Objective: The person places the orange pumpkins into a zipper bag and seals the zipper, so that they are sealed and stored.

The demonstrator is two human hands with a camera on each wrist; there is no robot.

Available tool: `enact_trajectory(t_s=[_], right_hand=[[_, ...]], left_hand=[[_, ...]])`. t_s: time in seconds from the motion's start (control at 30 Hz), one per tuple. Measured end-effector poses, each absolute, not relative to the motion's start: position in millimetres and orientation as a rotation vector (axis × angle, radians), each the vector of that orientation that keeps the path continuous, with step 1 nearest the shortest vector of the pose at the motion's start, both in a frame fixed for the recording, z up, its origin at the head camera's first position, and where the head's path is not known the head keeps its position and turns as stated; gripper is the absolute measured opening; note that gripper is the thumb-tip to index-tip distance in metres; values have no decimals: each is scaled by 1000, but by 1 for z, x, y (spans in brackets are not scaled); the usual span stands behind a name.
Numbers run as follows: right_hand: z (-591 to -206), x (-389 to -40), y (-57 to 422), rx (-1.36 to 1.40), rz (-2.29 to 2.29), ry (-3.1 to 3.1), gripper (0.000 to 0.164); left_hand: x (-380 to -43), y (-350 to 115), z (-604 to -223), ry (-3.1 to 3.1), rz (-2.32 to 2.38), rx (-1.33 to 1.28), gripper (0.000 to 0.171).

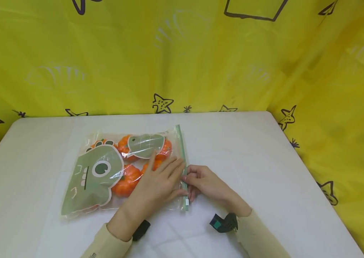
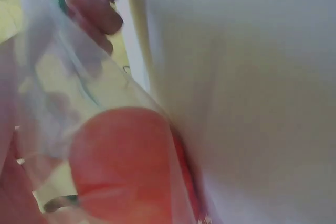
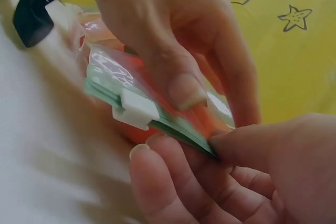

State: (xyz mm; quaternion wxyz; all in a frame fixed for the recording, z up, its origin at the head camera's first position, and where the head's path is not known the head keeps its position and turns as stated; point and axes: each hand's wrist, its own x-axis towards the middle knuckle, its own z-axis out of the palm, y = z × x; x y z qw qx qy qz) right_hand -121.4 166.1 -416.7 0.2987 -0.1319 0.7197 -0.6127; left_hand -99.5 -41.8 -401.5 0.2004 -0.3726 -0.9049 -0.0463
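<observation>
A clear zip bag [image 1: 88, 179] with a green one-eyed monster print lies flat on the table, holding several orange toy pumpkins [image 1: 127, 181]. Along its right side runs a green zip strip [image 1: 180, 143], with a white slider [image 3: 139, 109] at the near end. My left hand [image 1: 159, 182] rests on the bag, its fingers extended toward the strip and its thumb close to the slider. From the right, my right hand [image 1: 207, 182] pinches the strip between thumb and fingers, a little beyond the slider. One pumpkin [image 2: 126, 161] shows through the plastic in the left wrist view.
The white table [image 1: 259, 154] extends on both sides of the bag. A yellow patterned curtain [image 1: 120, 64] hangs behind and at the sides. Each wrist wears a black band, one [image 1: 225, 223] seen at the right sleeve.
</observation>
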Motion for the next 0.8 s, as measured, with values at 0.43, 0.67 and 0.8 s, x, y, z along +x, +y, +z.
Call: enact_trajectory(t_s=[0.43,0.67,0.8], right_hand=[[-416,-124,170,-319,-1631,1910,25],[-414,-123,173,-360,-1558,1896,23],[-411,-122,177,-420,-1480,1825,23]], left_hand=[[-81,-45,-407,-2709,-84,-1017,103],[-81,-44,-408,-2689,-20,-1018,86],[-81,-45,-409,-2676,-24,-1013,77]])
